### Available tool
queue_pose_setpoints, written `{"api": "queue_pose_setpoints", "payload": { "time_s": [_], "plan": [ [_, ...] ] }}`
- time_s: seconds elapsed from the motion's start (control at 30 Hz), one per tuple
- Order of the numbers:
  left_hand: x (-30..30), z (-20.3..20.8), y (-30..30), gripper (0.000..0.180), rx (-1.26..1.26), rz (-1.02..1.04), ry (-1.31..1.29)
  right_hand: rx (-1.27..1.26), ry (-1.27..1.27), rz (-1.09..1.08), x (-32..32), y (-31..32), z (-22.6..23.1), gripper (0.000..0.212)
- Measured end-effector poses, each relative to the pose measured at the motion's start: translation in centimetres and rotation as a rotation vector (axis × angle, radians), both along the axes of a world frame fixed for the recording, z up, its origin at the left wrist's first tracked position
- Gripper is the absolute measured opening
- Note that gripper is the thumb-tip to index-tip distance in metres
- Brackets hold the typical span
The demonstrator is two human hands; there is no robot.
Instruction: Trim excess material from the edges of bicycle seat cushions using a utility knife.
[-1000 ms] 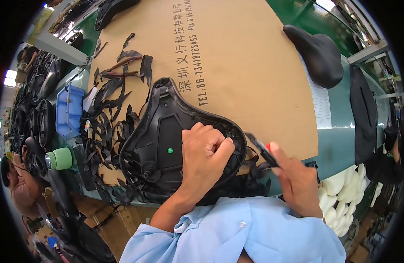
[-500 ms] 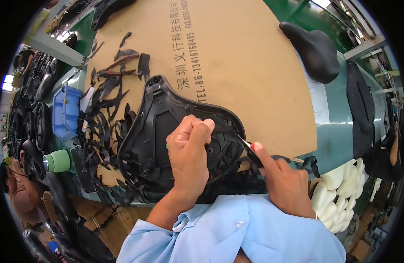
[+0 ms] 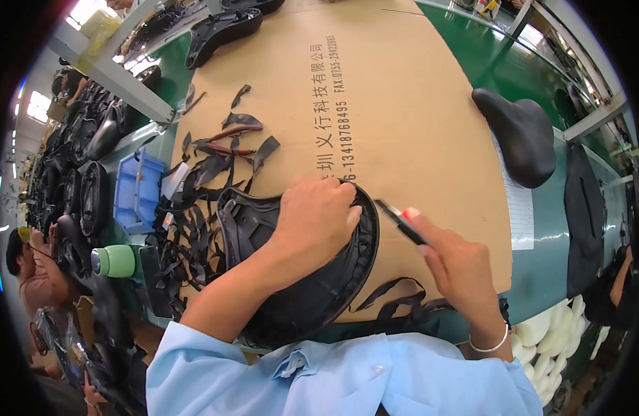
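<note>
An upturned black bicycle saddle lies at the near edge of the cardboard, its hollow underside facing up. My left hand is closed over its far rim, with fingers curled; the fingertips are partly hidden. To the right, my right hand grips a black utility knife with a red part under the thumb. The knife's tip points toward the saddle's right rim, a little apart from it. A loose black strip curls on the cardboard between the saddle and my right wrist.
Many black offcuts litter the cardboard on the left, beside a blue bin and a green flask. A finished saddle rests at right. White foam pads are heaped lower right. Another person sits at far left.
The saddle has turned and come nearer to me. My left hand has shifted from over its underside to the far rim. The knife has moved off the rim; the view has shifted too.
</note>
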State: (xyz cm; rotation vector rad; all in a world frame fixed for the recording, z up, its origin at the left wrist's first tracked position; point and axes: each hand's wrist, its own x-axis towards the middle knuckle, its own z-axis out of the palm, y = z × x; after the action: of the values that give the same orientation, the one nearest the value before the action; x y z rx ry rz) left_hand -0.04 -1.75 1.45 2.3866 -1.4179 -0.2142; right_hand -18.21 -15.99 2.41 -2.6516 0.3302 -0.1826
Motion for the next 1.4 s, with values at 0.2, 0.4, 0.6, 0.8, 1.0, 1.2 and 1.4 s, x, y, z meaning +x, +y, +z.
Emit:
{"api": "queue_pose_setpoints", "payload": {
  "time_s": [0.2,0.4,0.6,0.8,1.0,1.2,1.4],
  "plan": [
    [1.2,-0.3,0.0,0.020,-0.097,-0.049,0.167,-0.037,-0.196,0.092,2.4,-0.6,-0.6,0.057],
    [2.5,1.2,0.1,0.019,-0.172,0.186,0.708,-0.345,0.093,0.133,1.3,2.2,-0.1,0.065],
    [6.7,1.1,2.9,0.011,-0.930,0.657,1.497,-0.273,0.272,-0.056,0.3,5.0,0.7,0.060],
    [4.8,0.3,3.4,0.027,-0.635,0.451,0.015,-0.112,-0.037,-0.047,0.3,2.5,1.6,0.055],
    [4.6,-1.6,4.7,0.039,-0.045,0.130,0.222,-0.488,0.051,0.090,1.8,2.5,0.3,0.057],
    [0.9,-1.8,5.0,0.039,-0.047,0.399,0.142,-0.462,0.278,0.098,-0.7,4.9,1.6,0.071],
    [-1.2,-1.4,6.3,0.039,-0.039,0.571,0.152,-0.205,0.295,0.005,-4.4,5.4,2.3,0.061]
  ]
}}
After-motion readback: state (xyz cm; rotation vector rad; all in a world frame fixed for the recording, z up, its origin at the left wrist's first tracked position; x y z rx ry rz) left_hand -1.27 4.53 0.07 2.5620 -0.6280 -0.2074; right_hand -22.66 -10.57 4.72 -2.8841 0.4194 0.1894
